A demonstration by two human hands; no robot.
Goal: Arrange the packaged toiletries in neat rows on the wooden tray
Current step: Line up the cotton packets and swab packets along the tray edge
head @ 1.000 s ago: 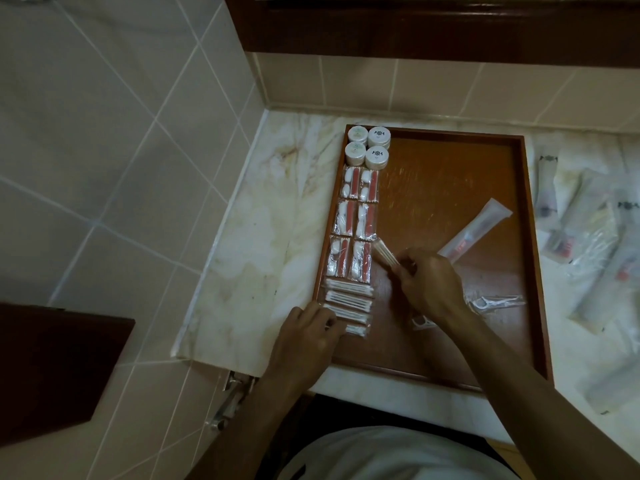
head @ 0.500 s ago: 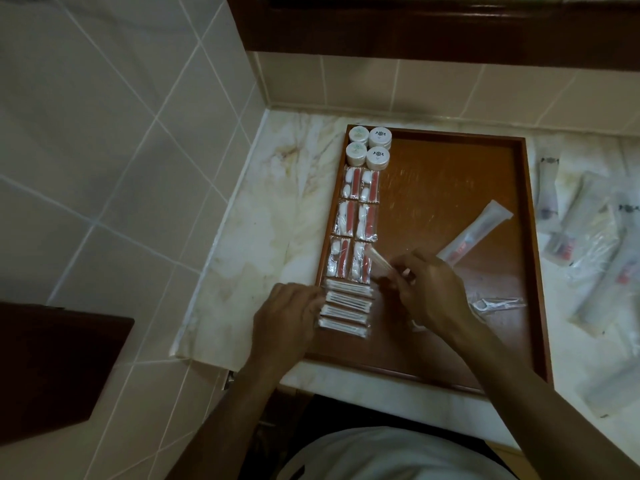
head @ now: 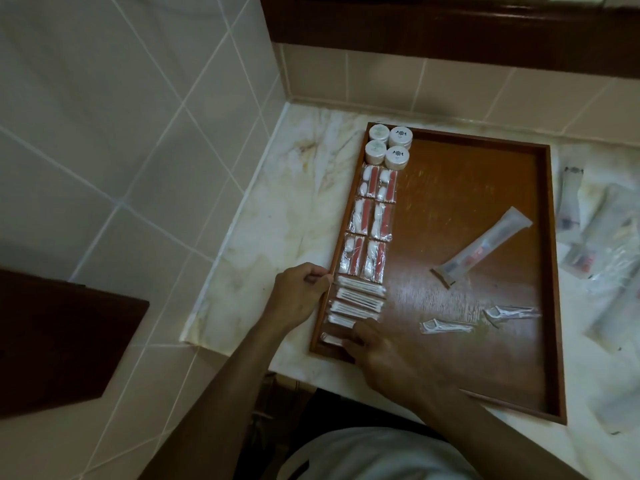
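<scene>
**Swab pkt going down at near end of row**

Right hand (head: pixel 372 344) is now pressing a swab pkt (head: pixel 330 339) into the wooden tray (head: pixel 550 271) near-left corner, below the swab stack (head: pixel 358 301); a sec ago it was lifted mid-tray, fingers curled on it. Left hand (head: pixel 299 296) is pinching the tray's left rim, steadying. Left column is filling; toothbrush pkt (head: pixel 485 249) + floss picks (head: pixel 446 326) are lying loose, more pkts (head: pixel 602 237) waiting on worktop (head: pixel 263 220).

Tray (head: pixel 549 271) centre bare – toothbrush packet (head: pixel 485 249), floss picks (head: pixel 446 326) block right; left column packed.
</scene>
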